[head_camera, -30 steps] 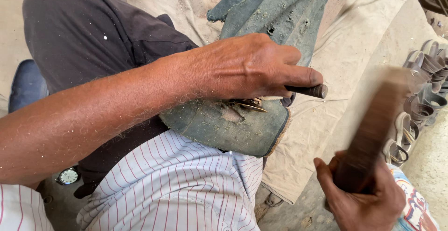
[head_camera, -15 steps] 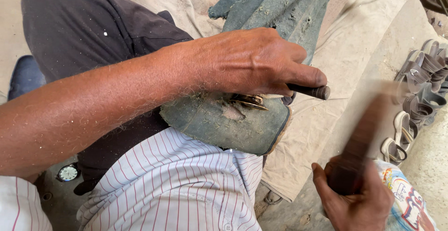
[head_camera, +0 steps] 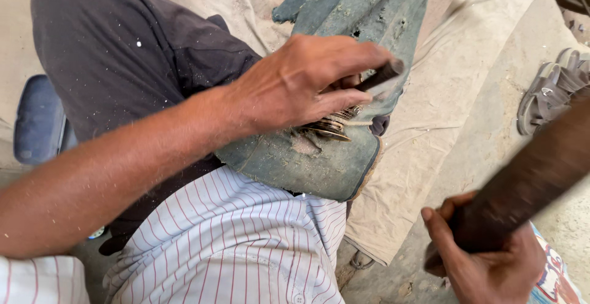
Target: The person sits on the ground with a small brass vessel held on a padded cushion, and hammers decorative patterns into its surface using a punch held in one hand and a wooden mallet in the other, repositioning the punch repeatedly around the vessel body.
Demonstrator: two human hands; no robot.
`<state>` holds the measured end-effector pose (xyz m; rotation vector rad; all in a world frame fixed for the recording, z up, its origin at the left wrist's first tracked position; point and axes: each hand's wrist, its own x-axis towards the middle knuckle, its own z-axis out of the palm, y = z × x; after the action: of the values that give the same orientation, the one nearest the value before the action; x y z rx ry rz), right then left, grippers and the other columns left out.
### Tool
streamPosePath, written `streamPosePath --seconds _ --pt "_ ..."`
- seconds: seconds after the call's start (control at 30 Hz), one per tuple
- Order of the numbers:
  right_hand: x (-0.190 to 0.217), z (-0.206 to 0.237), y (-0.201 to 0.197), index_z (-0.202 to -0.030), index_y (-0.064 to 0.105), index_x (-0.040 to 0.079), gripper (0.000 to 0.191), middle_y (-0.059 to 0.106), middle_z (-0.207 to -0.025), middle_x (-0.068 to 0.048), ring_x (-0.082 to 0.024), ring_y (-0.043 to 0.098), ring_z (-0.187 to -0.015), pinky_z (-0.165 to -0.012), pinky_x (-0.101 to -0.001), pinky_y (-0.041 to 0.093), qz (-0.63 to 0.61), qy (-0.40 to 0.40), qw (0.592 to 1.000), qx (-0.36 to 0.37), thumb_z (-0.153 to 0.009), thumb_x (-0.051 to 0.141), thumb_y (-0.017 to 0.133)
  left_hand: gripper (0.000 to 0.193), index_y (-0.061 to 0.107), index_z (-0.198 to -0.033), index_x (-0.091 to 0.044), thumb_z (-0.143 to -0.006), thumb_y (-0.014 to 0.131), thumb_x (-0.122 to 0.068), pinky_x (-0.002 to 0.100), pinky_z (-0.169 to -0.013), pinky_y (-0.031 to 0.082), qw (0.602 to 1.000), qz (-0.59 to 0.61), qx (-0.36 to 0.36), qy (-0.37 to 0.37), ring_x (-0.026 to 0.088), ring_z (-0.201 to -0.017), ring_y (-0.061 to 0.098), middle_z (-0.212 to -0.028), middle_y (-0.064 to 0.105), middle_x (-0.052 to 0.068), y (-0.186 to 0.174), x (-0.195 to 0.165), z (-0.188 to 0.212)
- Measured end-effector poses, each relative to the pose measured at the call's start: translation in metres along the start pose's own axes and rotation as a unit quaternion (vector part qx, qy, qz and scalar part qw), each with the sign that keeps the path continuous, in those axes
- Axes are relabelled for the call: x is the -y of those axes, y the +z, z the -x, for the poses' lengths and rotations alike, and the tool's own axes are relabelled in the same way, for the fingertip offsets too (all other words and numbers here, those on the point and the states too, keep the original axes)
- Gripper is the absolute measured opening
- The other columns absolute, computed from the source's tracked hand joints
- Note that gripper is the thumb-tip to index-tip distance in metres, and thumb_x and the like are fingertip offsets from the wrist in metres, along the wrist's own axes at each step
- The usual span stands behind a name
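Observation:
My left hand (head_camera: 307, 86) reaches across my lap and grips a dark rod-like tool (head_camera: 380, 75), its tip pointing right. Under the fingers lies a small stack of thin metal pieces (head_camera: 332, 126) on a worn grey-green cloth pad (head_camera: 295, 163) spread over my thigh. My right hand (head_camera: 485, 264), at the lower right, is closed around the handle of a long dark wooden mallet (head_camera: 528, 181) that rises up and to the right, blurred.
My dark trouser leg (head_camera: 123, 52) and striped shirt (head_camera: 233, 249) fill the left and bottom. A beige sheet (head_camera: 442, 95) covers the ground. Sandals (head_camera: 547, 95) lie at the right edge; a blue object (head_camera: 40, 120) sits at the far left.
The mallet has swung up and to the right, and my right hand has shifted slightly. My left hand has turned the rod's tip upward a little; the view has moved closer.

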<state>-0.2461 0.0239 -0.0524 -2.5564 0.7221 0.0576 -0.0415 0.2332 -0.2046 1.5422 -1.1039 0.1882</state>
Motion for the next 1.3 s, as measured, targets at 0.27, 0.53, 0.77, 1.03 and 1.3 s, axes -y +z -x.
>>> streamPosePath --seconds 0.27,0.53,0.77,1.03,1.3 --pt "0.012 -0.025 -0.023 -0.12 0.065 -0.005 0.039 0.07 -0.095 -0.017 -0.022 0.072 -0.081 -0.077 -0.0335 0.058 0.254 -0.211 0.943 -0.042 -0.085 0.002 0.081 0.045 0.055 -0.142 -0.014 -0.103 0.079 -0.021 0.035 -0.07 0.057 0.997 -0.066 -0.026 -0.037 0.02 -0.082 0.065 -0.095 0.058 0.005 0.01 -0.014 0.022" --pt "0.024 -0.032 -0.023 -0.12 0.062 -0.005 0.036 0.068 -0.094 -0.018 -0.024 0.071 -0.081 -0.081 -0.0368 0.059 0.283 -0.216 0.932 -0.064 -0.088 -0.005 0.078 0.049 0.051 -0.145 -0.016 -0.105 0.077 -0.021 0.035 -0.069 0.055 0.995 -0.089 -0.035 -0.032 0.021 -0.081 0.064 -0.099 0.057 0.004 0.013 -0.012 0.02" --pt "0.015 -0.034 -0.014 -0.116 0.06 -0.002 0.027 0.072 -0.094 -0.014 -0.021 0.074 -0.083 -0.078 -0.0332 0.061 0.247 -0.22 0.941 -0.069 -0.097 0.002 0.078 0.048 0.052 -0.147 -0.017 -0.107 0.077 -0.02 0.033 -0.069 0.058 0.998 -0.061 -0.018 -0.02 0.018 -0.08 0.065 -0.094 0.056 0.002 0.01 -0.01 0.02" --pt "0.004 -0.032 -0.012 -0.117 0.066 -0.004 0.029 0.072 -0.093 -0.015 -0.022 0.073 -0.081 -0.074 -0.0325 0.06 0.29 -0.219 0.928 -0.086 -0.093 0.002 0.08 0.047 0.055 -0.144 -0.016 -0.103 0.078 -0.019 0.036 -0.066 0.056 0.998 -0.06 0.011 0.007 0.018 -0.076 0.063 -0.091 0.053 0.003 0.003 -0.004 0.013" --pt "0.012 -0.021 -0.006 -0.114 0.067 -0.003 0.034 0.071 -0.092 -0.016 -0.024 0.073 -0.084 -0.079 -0.0363 0.06 0.289 -0.172 0.938 -0.082 -0.083 -0.004 0.079 0.044 0.057 -0.141 -0.015 -0.102 0.077 -0.017 0.038 -0.068 0.055 0.997 -0.055 0.021 0.049 0.022 -0.08 0.064 -0.092 0.053 0.005 0.001 0.001 0.005"
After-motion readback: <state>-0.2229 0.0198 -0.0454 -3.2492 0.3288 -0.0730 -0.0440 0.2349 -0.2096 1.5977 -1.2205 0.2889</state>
